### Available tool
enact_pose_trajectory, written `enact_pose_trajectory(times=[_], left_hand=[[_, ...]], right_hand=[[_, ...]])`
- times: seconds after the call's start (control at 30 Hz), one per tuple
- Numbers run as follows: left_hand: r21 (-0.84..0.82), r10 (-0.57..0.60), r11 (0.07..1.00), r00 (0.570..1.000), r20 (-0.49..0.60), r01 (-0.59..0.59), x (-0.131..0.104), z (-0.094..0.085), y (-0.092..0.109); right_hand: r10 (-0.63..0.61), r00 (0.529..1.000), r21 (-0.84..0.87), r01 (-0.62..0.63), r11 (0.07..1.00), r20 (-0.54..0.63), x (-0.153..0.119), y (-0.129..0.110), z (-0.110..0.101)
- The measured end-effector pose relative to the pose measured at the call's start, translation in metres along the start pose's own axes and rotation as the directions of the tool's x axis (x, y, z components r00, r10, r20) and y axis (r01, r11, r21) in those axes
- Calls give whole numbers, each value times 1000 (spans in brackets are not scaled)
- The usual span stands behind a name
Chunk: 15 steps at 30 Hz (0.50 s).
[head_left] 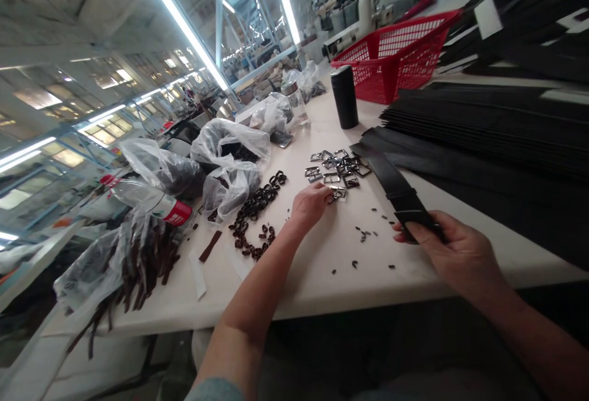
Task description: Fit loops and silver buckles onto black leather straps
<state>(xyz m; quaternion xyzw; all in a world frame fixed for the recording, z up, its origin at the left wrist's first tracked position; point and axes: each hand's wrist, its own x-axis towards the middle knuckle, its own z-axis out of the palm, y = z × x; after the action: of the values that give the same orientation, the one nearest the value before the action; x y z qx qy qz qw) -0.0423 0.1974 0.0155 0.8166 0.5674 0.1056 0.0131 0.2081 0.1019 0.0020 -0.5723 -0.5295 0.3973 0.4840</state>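
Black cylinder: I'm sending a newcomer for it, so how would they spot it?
Find the red basket on the pale table. Beside its left end stands an upright black cylinder. It is opaque and dark-sided, unlike the clear jar with a metallic lid farther left.

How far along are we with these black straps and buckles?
Nothing looks clearly finished: I can't make out a buckle fitted on any strap. In progress: the right hand holds one black strap, and the left hand is at a buckle. Apparently still to do: the loose buckles, small dark loops and stack of black strips.
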Motion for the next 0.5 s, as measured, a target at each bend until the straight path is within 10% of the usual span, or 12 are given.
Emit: enact_pose_trajectory(times=[0.3,0.5], left_hand=[[-82,107,990,992,-60,-112,-26,3,0],[18,-113,993,992,-61,114,-21,-11,-54]], right_hand=[[60,998,-67,-60,996,-11,-2,-6,-3],[62,998,-150,-64,987,-17,3,14,-2]])
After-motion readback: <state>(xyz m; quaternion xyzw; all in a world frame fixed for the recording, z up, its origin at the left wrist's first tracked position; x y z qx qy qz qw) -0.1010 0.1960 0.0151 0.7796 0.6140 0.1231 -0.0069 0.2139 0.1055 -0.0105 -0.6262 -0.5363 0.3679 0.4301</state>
